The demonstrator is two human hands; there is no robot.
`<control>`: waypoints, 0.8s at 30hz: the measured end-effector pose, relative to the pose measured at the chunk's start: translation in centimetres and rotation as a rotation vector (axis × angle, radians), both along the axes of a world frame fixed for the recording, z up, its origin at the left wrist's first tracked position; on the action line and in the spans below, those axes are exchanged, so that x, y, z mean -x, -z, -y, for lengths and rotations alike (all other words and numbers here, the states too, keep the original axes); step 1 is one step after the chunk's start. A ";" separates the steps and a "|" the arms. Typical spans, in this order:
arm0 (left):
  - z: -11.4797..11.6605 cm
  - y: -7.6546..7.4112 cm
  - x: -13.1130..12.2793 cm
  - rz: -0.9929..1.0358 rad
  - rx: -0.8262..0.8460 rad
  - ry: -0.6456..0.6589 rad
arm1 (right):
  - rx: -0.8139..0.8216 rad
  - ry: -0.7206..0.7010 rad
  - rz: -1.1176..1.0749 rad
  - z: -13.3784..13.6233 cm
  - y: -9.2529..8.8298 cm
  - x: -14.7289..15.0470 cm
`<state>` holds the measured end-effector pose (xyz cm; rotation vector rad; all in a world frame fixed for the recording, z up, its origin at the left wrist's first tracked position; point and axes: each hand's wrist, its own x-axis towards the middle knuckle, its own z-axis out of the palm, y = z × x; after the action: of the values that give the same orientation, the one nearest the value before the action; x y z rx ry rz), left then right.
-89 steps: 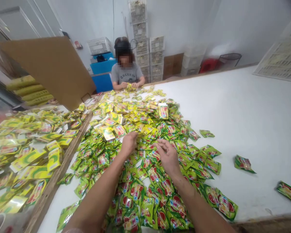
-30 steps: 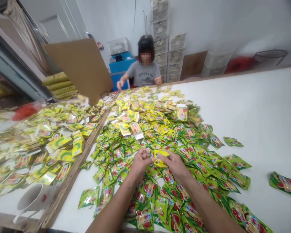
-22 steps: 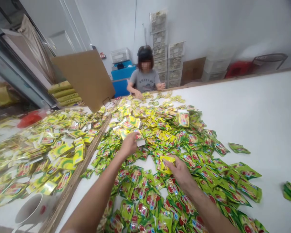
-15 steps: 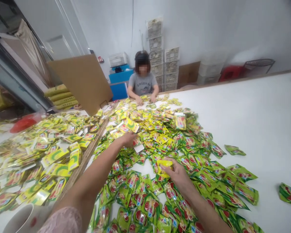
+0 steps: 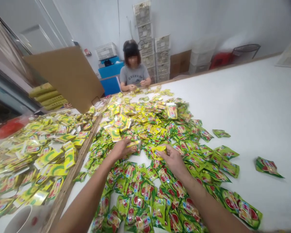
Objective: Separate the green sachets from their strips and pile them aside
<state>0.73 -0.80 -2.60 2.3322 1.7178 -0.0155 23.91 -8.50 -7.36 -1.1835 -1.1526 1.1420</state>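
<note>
Glossy green packets [image 5: 145, 192] carpet the near side of a white table [image 5: 228, 100], while a pale mug [image 5: 20, 221] sits at the lower left, partly out of view. Above the packets, a worker's left hand [image 5: 120, 149] is closed around the near end of a small printed box [image 5: 135, 147], whose far end points toward the right hand [image 5: 172, 158]. That hand pinches a yellow packet [image 5: 158, 151] between thumb and fingers, just beside the box and apart from it. A wooden strip [image 5: 71, 181] divides the table from a heap of flat yellow cartons [image 5: 50, 158] at left. Beyond the hands, a white-topped carton [image 5: 172, 111] leans on the pile. Across the table, a co-worker [image 5: 135, 76] in a gray T-shirt handles small items, too small to make out, before stacked white crates [image 5: 145, 34].
</note>
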 end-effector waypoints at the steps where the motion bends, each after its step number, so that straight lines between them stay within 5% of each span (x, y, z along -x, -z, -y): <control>1: 1.3 0.4 -0.3 0.102 0.009 -0.018 | -0.009 0.024 -0.018 -0.1 0.1 0.0; 6: 6.5 2.7 -2.2 0.805 0.176 -0.131 | -0.057 0.141 -0.114 -0.6 0.3 0.2; 10: 8.2 3.4 -3.2 1.111 0.279 -0.216 | -0.041 0.033 -0.036 -0.6 0.2 -0.2; 16: 9.0 3.1 -3.7 1.064 0.272 -0.248 | -0.002 -0.215 0.121 -0.4 0.2 -1.1; 24: 9.4 4.9 -4.1 1.222 0.316 -0.341 | -0.053 -0.108 0.312 -0.3 0.6 -0.6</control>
<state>4.86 -10.20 -7.55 1.2455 1.2394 0.9063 24.51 -8.25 -8.01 -1.3027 -1.4899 1.0226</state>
